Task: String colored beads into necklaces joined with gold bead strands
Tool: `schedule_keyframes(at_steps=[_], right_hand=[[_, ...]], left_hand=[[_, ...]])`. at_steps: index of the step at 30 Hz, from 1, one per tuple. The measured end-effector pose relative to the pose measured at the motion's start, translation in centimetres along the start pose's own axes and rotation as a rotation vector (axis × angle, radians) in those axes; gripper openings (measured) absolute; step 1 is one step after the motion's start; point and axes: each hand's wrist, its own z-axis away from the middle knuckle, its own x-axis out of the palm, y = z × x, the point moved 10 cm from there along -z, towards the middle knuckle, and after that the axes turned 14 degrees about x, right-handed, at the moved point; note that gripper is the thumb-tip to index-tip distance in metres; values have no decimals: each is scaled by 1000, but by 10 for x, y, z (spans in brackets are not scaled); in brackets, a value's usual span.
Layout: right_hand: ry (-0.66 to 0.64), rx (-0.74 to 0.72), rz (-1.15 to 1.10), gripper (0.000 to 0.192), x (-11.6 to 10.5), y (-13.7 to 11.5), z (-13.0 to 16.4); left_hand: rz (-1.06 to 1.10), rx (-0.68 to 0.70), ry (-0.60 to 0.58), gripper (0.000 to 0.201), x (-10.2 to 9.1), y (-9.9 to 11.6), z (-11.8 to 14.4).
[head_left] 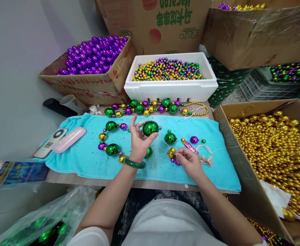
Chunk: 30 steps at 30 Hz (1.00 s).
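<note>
Between the thumb and fingers of my left hand (139, 141) is a large shiny green bead (151, 128), held just above the towel. A thin white string (164, 141) runs from this bead down to my right hand (189, 162), whose thumb and forefinger pinch it beside a gold bead (171, 152). Purple beads (177, 161) lie close under those fingers. Left of my left hand, strung green, gold and purple beads (112, 149) curve across the turquoise towel (88, 167). Another green bead (170, 138) and a purple bead (194, 139) rest to the right.
Behind the towel lies a bead necklace (139, 108). A white foam box (170, 89) of mixed beads and a carton (88, 87) of purple beads stand beyond it. At right is a carton (249, 191) of gold beads. A pink case (69, 139) and a phone-like object (49, 143) lie left.
</note>
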Motion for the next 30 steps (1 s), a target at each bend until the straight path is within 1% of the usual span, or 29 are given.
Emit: schedule_keyframes(at_steps=[4, 7, 10, 13, 15, 18, 19, 21, 23, 24, 25, 26, 27, 29, 30], right_hand=[[13, 6, 12, 26, -7, -1, -2], [20, 19, -10, 26, -10, -1, -4], [-25, 46, -54, 27, -8, 1, -5], [-71, 69, -85, 30, -5, 2, -6], [-74, 67, -89, 30, -6, 1, -7], [-58, 52, -101, 30, -8, -2, -7], [-46, 46, -113, 30, -9, -2, -8], [-14, 37, -144, 31, -14, -3, -9], [25, 32, -167, 30, -21, -4, -10], [47, 31, -174, 30, -25, -3, -10], [70, 29, -178, 30, -29, -3, -10], [91, 26, -181, 29, -33, -3, -10], [110, 24, -186, 29, -36, -3, -10], [132, 18, -196, 29, -40, -3, -10], [135, 16, -201, 30, -41, -3, -10]], left_hand=[[26, -49, 4, 94, 4, 4, -2], [17, -45, -15, 94, 7, 6, -5], [15, -12, -64, 91, 13, 7, -8], [52, -21, -89, 86, 19, 3, -8], [66, -38, -94, 88, 23, 2, -5], [117, -87, -134, 95, 30, -2, -2], [146, -104, -148, 91, 32, -5, -2], [150, -112, -155, 68, 30, -13, -10], [20, -75, -162, 41, 24, -25, -25], [-81, -46, -191, 31, 24, -31, -33], [-185, -13, -245, 22, 28, -38, -41], [-279, 14, -330, 15, 35, -47, -48], [-372, 35, -440, 11, 47, -56, -51], [-537, 45, -670, 11, 71, -80, -51], [-603, 39, -760, 12, 81, -91, -49]])
